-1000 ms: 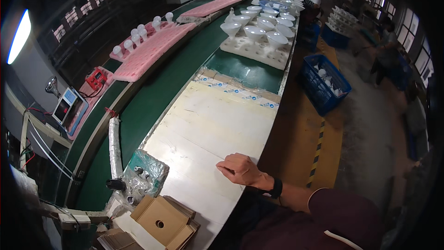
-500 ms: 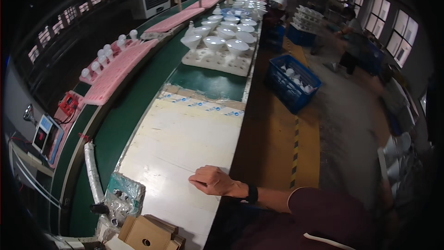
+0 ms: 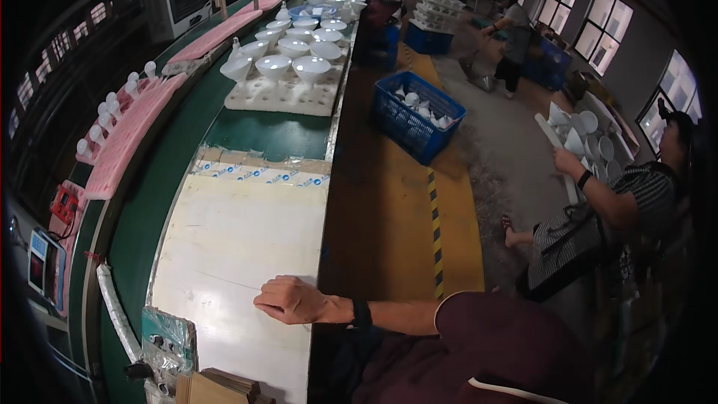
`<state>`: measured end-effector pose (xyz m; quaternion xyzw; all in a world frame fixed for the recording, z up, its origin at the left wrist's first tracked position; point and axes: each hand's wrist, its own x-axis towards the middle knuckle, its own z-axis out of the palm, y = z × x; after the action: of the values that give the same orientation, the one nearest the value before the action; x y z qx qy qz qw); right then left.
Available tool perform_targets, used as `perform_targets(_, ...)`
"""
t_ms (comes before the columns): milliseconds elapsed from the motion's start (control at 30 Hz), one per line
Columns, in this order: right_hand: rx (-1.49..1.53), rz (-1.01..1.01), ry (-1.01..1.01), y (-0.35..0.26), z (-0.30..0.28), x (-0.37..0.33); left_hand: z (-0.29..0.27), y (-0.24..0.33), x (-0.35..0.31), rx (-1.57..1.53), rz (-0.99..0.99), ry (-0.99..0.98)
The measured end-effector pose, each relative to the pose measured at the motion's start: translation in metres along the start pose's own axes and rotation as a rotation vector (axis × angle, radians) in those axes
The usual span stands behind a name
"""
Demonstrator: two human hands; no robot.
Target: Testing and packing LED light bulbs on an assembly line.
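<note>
White worktop (image 3: 238, 228) (curled hand (image 3: 292, 301)), grey floor (image 3: 486, 187)

the white board (image 3: 239, 228) leaves room ahead; cardboard (image 3: 217, 389) blocks near left.

Factory: green conveyor belt (image 3: 258, 132), massed white bulbs (image 3: 274, 66), striped floor tape (image 3: 434, 224).

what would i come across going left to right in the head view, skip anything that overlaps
Small screen, wrapped tube, plastic-wrapped green block, right hand, black wristband, nearer blue crate, white cone shades.
</note>
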<state>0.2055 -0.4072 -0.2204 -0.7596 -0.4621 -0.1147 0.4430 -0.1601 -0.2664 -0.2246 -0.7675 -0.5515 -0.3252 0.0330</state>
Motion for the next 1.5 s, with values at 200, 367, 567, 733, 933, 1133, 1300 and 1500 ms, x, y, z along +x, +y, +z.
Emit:
perform_targets(200,0.060,0.033,0.014,0.001,0.003,-0.001,0.002,-0.006,-0.002,0.035,-0.004,0.006)
perform_targets(367,0.044,0.004,0.076,0.003,0.007,-0.003,0.006,-0.004,-0.002,-0.069,0.038,-0.054)
perform_targets(567,-0.002,0.008,0.049,0.004,0.007,-0.006,0.006,-0.004,0.001,-0.158,0.098,-0.055)
perform_targets(733,0.004,0.009,0.046,0.005,0.008,-0.007,0.009,-0.006,-0.004,-0.169,0.087,-0.023)
perform_targets(933,0.010,0.001,0.037,0.006,0.007,-0.008,0.009,-0.010,-0.005,-0.156,0.081,-0.002)
perform_targets(1133,-0.002,-0.020,0.048,0.004,0.007,-0.007,0.010,-0.017,-0.006,-0.094,0.052,0.018)
perform_targets(1300,-0.004,-0.016,0.061,0.004,0.008,-0.006,0.013,-0.020,-0.007,-0.068,0.032,0.018)
perform_targets(1500,0.002,-0.013,0.049,0.006,0.009,-0.007,0.014,-0.020,-0.007,-0.041,0.005,0.029)
